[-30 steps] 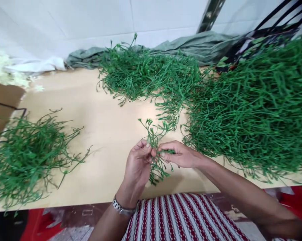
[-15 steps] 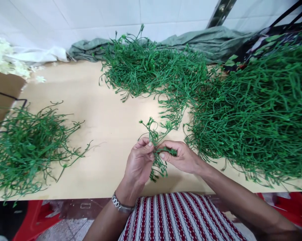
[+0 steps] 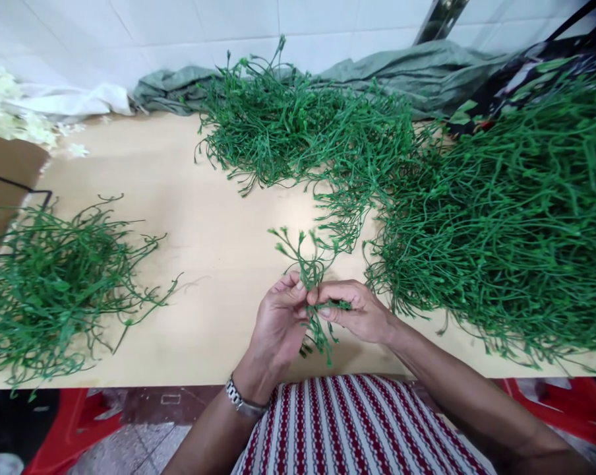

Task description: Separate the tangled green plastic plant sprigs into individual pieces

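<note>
Near the table's front edge, both hands meet on a small bunch of green artificial flower stems [image 3: 310, 267]. My left hand [image 3: 281, 316] is closed, its thumb and fingers pinching the middle of the bunch. From the other side my right hand [image 3: 355, 309] pinches stems too, thumb and forefinger almost touching the left fingertips. Branching tips stick up above the fingers, and more hang below them. A few tips poke out between the right thumb and forefinger. The exact spot where the stems cross is hidden by the fingers.
A big heap of green stems [image 3: 506, 231] covers the right side, joined to another pile [image 3: 298, 125] at the back. A looser pile [image 3: 65, 284] lies at the left. White flowers [image 3: 11, 112] and a cardboard box [image 3: 6, 165] stand far left. Green cloth [image 3: 397, 72] lines the wall.
The bunch has turned slightly between my fingers, its upper tips leaning more to the left and its lower tips shifting right. Both hands keep their pinch in nearly the same place.
</note>
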Demonstrator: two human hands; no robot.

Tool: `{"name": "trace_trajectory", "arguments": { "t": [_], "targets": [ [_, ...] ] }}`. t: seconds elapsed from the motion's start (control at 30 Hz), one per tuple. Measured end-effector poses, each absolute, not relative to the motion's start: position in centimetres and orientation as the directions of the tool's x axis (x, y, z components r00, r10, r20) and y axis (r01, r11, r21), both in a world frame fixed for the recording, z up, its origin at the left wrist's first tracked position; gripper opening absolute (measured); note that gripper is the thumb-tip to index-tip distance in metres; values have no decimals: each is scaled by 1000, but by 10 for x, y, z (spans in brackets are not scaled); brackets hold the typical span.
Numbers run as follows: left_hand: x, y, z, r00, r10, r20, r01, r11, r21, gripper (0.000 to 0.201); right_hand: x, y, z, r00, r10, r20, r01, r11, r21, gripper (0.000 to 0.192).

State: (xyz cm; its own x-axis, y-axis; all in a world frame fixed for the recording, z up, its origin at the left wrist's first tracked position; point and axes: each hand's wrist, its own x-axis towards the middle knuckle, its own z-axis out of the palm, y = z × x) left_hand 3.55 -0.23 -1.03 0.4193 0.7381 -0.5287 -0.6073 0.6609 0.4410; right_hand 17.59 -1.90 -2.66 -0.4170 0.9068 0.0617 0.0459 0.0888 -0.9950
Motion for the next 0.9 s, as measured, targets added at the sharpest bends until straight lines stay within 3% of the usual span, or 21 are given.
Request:
{"name": "trace_trajectory", "arguments": {
  "t": [0.13, 0.3, 0.5, 0.7, 0.9],
  "targets": [
    [36, -3, -13, 405, 724, -558, -573, 677, 462, 11, 178, -18, -34, -487, 872, 55, -37, 42, -998, 8],
    [34, 0, -14, 392, 736, -552, -625, 653, 427, 18, 184, -17, -34, -586, 809, 37, 29, 67, -997, 21],
    [32, 1, -16, 352, 801, -484, -616, 588, 525, 14, 190, -11, -24, -351, 931, -104, 49, -93, -994, 27],
    [36, 0, -16, 298, 823, -483, -572, 560, 600, 16, 175, -19, -40, -310, 922, -234, -104, -277, -955, 27],
    [41, -1, -15, 241, 851, -467, -521, 519, 678, 17, 169, -25, -44, -331, 857, -394, -321, -495, -807, 29]
  ]
}}
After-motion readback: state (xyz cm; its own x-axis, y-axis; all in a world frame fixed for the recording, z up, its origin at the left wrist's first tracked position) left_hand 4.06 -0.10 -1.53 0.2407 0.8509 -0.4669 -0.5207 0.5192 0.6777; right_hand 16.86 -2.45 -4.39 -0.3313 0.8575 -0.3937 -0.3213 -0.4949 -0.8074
